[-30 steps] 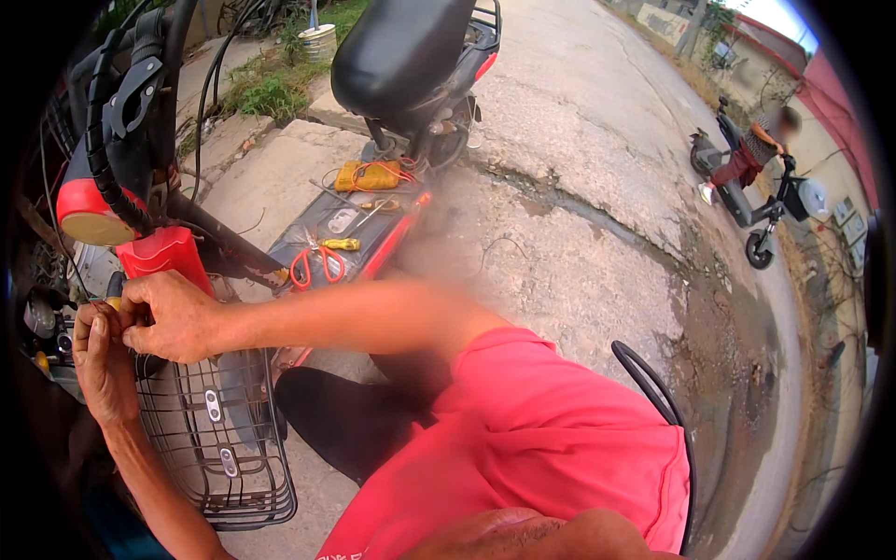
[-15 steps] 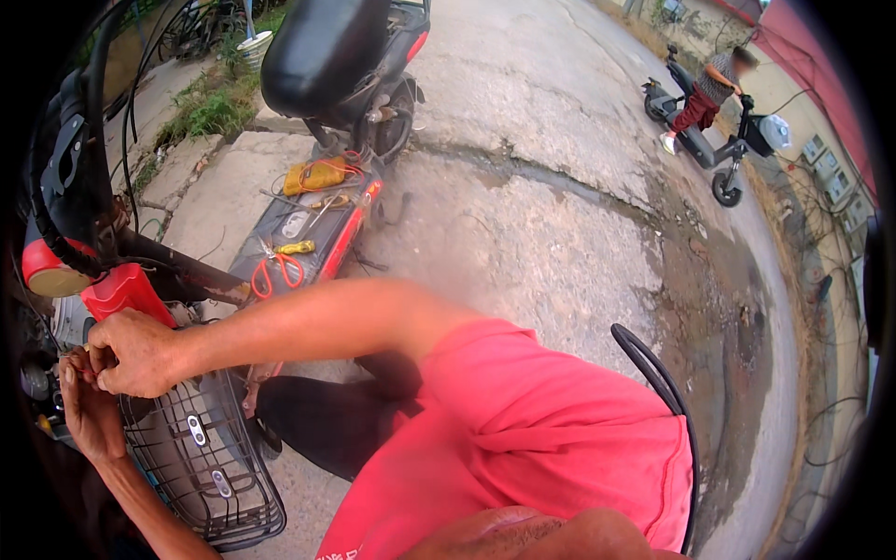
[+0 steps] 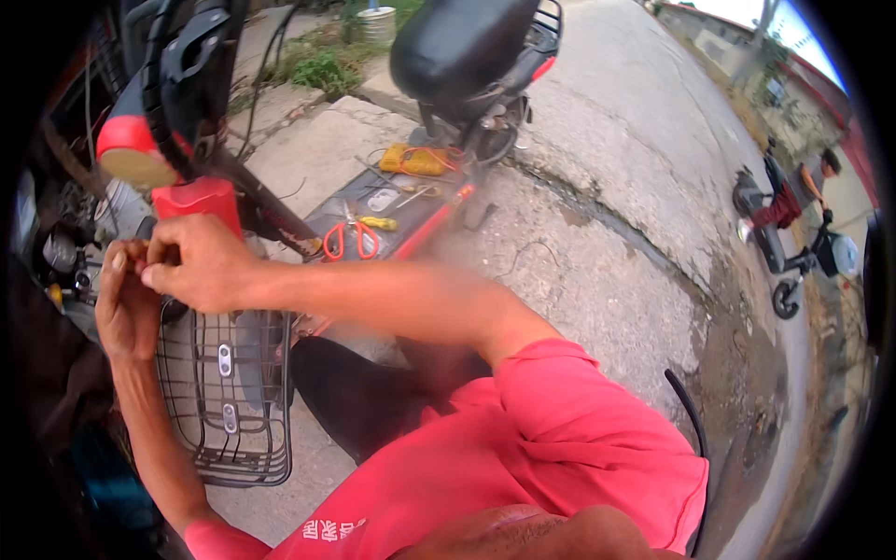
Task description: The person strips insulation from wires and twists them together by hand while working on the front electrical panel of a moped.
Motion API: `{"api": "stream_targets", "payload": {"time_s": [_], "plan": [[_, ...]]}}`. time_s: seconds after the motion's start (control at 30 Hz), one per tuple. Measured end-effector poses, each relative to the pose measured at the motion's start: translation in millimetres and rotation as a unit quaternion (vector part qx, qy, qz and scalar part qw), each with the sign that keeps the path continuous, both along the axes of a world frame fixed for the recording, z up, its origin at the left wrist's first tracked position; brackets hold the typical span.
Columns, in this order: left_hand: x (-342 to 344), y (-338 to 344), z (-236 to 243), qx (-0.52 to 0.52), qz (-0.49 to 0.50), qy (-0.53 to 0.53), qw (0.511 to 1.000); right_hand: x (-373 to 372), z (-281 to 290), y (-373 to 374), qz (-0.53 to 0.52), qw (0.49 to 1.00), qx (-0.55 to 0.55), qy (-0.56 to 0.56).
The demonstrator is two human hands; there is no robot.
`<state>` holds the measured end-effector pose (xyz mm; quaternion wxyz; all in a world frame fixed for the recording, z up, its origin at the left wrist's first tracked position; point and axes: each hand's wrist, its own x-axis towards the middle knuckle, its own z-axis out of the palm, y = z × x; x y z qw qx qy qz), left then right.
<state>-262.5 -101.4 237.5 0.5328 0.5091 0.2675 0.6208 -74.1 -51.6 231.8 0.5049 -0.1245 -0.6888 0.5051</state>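
Observation:
At the left, my left hand is raised with its fingers closed, meeting the fingertips of my right hand. My right hand pinches thumb against fingers at the same spot. Something small and reddish shows between the fingertips, too small to name. Just behind the hands is a red plastic panel on the electric scooter's front. Below them hangs a black wire basket. Beyond my right forearm, scissors with red handles and a yellow-handled screwdriver lie on the scooter's footboard.
A yellow multimeter with red leads lies farther along the footboard, before the black seat. A white bucket stands by the plants. At right, a person is on another scooter. A crack crosses the concrete.
The view has swung, so the scooter, tools and my hands sit farther right in the picture. Both hands stay together at the fingertips. The person on the other scooter appears farther right and lower.

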Motion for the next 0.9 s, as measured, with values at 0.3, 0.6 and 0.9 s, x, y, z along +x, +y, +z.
{"api": "stream_targets", "payload": {"time_s": [0.3, 0.6, 0.9], "plan": [[28.7, 2.0, 20.1, -0.057, 0.074, -0.026, 0.995, 6.2, 9.7, -2.1, 0.008, 0.993, -0.064, -0.096], [14.5, 0.3, 14.8, -0.043, 0.063, 0.001, 0.997, -2.8, 3.3, -1.1, 0.008, 0.995, -0.041, -0.091], [8.2, 4.2, 15.2, -0.055, 0.056, 0.026, 0.997, -2.7, 3.3, 0.2, 0.004, 0.995, -0.054, -0.084]]}}
